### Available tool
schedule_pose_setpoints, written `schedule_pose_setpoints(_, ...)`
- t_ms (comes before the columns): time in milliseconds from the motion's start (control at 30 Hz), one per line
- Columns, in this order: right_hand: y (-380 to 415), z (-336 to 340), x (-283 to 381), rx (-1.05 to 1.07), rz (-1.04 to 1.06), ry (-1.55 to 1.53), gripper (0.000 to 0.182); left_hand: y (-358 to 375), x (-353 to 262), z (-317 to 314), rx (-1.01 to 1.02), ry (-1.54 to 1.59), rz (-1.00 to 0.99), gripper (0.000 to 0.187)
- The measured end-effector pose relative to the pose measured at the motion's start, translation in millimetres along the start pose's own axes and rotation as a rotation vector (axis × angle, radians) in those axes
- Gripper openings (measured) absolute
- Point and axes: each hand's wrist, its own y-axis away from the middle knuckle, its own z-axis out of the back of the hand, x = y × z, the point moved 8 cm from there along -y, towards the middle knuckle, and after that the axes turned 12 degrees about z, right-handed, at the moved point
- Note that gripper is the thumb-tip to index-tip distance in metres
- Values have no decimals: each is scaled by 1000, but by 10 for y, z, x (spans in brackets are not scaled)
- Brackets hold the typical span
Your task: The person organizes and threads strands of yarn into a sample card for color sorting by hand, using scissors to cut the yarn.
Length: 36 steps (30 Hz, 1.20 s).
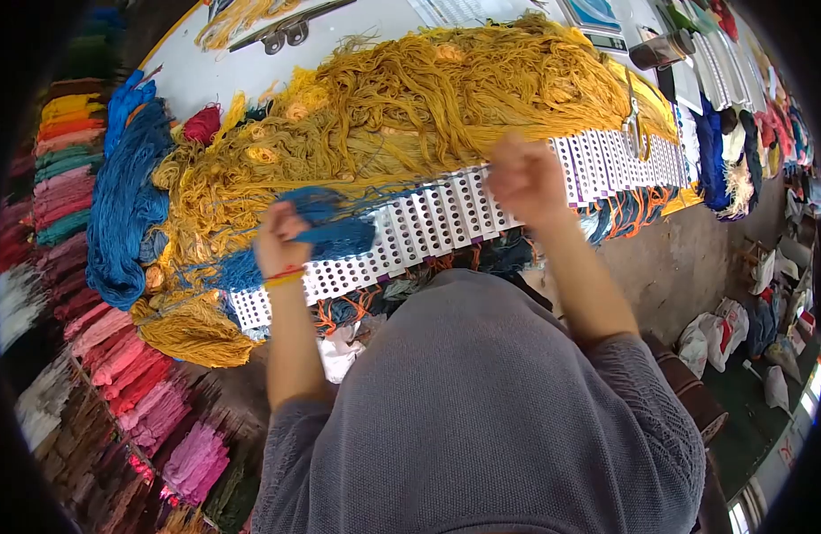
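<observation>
My left hand (284, 238), with a red and yellow band at the wrist, is closed on blue yarn (339, 236) above the left part of a long white strip with rows of dark holes (428, 214). Thin blue strands stretch from it toward my right hand (526, 178). That hand is raised over the strip, its fingers bent and blurred by motion; whether a strand lies between them is unclear. Behind both hands spreads a big heap of mustard yarn (410, 80). Blue and orange strands (624, 218) hang below the strip's front edge.
A thick blue skein (130, 205) lies at the left end of the table. Scissors (633, 125) rest at the right of the heap, near a dark cup (661, 51). Colored skeins (72, 196) are stacked at far left. Plastic bags (713, 334) stand at right.
</observation>
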Motion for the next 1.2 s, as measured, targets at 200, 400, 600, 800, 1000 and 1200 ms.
schedule_pose_setpoints(200, 1514, 419, 3664, -1052, 1398, 1109, 13, 536, -1564, 956, -560, -318, -530, 23)
schedule_pose_setpoints(400, 369, 1029, 1647, -366, 588, 1844, 12, -442, 951, -549, -91, -1288, -52, 37)
schedule_pose_setpoints(600, 134, 1185, 453, -281, 171, 1985, 17, -818, 2250, -986, 171, -1209, 215, 27)
schedule_pose_setpoints(800, 44, 1108, 377, -141, 265, 2167, 12, -968, 2283, -1004, 54, -1193, 105, 19)
schedule_pose_setpoints(1000, 8, 1031, 323, -28, 300, 2306, 9, -1024, 2225, -1093, 62, -1468, -182, 12)
schedule_pose_setpoints(1200, 11, 1032, 343, -71, 300, 2279, 13, -1067, 2268, -1069, 61, -1254, -106, 13)
